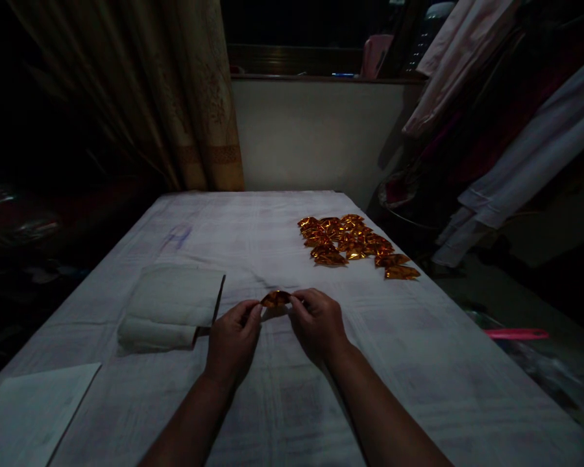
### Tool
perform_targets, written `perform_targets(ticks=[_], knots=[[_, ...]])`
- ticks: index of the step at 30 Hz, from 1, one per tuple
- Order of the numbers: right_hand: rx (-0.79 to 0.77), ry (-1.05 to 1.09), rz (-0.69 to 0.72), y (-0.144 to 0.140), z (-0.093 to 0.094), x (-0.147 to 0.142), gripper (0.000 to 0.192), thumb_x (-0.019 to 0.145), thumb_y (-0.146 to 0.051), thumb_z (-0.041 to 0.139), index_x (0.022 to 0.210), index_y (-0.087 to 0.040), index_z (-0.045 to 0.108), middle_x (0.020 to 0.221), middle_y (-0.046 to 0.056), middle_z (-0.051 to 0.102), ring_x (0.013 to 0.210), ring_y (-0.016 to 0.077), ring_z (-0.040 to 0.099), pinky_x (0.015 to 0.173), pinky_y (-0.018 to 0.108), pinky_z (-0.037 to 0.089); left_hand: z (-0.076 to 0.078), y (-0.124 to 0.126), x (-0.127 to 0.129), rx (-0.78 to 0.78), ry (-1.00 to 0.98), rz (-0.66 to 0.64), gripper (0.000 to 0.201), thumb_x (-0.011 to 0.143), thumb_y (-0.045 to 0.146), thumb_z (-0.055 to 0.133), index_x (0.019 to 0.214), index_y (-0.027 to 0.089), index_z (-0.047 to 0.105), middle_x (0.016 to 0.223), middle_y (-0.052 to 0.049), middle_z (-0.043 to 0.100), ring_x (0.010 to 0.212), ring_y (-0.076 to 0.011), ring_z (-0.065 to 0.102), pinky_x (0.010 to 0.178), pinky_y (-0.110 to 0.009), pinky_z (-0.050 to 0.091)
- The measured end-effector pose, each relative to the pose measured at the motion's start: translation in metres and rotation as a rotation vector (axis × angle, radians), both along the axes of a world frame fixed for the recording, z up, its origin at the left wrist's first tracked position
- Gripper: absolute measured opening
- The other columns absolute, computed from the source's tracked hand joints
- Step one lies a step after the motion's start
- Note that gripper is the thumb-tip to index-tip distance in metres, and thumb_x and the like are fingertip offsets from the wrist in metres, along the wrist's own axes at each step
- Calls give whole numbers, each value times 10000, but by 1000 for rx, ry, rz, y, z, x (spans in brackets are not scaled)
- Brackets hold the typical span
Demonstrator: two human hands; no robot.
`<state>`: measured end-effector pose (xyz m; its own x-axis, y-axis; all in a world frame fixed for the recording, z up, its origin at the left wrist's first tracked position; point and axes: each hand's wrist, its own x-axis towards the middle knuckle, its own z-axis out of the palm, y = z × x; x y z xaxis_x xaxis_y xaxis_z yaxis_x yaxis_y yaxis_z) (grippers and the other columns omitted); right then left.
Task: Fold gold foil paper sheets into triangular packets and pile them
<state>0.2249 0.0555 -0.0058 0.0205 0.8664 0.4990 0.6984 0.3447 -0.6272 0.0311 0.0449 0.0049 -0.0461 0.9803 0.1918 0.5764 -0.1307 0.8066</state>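
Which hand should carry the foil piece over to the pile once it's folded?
Right, probably. Both hands pinch the foil piece: left hand at its left end, right hand at its right end. The foil pile lies far right on the table, so the right hand reaches without crossing.

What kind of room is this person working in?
Most likely a room in a home, dimly lit. A curtain hangs by a window ledge, clothes hang at the right, and both hands hold a shiny foil piece over a cloth-covered table.
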Motion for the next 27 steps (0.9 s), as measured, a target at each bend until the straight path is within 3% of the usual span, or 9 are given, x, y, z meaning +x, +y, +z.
perform_targets(ticks=[5, 9, 15, 19, 27], knots=[[36, 65, -189, 10, 4, 48, 277, 904, -390, 545, 859, -232, 768, 849, 59, 772, 759, 204, 704, 737, 311, 542, -2, 1, -2, -5, -1, 10, 387, 885, 526, 503, 889, 218, 737, 786, -46, 772, 746, -227, 726, 679, -307, 517], [5, 78, -476, 5, 5, 119, 352, 835, -482, 559, 890, -218, 785, 937, 89, 785, 849, 258, 712, 805, 379, 541, -3, 2, -3, 9, -6, 18, 393, 885, 526, 487, 855, 218, 729, 796, -51, 778, 754, -231, 731, 683, -311, 516], [-164, -40, -856, -24, -6, 215, 382, 816, -465, 557, 977, -207, 789, 971, 109, 774, 845, 289, 678, 739, 384, 493, -3, 2, -3, -12, -6, 9, 399, 888, 529, 478, 852, 221, 731, 779, -49, 779, 752, -241, 738, 694, -324, 527], [-242, -103, -941, -30, -14, 238, 335, 838, -405, 555, 986, -217, 790, 937, 99, 769, 810, 275, 648, 699, 357, 458, -3, 2, -4, -14, -2, 9, 392, 892, 525, 481, 848, 225, 730, 756, -37, 771, 732, -235, 735, 676, -316, 528], [-281, -179, -966, -4, -22, 253, 370, 835, -389, 566, 1028, -190, 810, 934, 112, 773, 761, 264, 629, 660, 349, 444, -3, 1, -3, -17, 6, 13, 399, 903, 523, 481, 841, 218, 731, 776, -35, 772, 739, -223, 734, 671, -304, 527]])
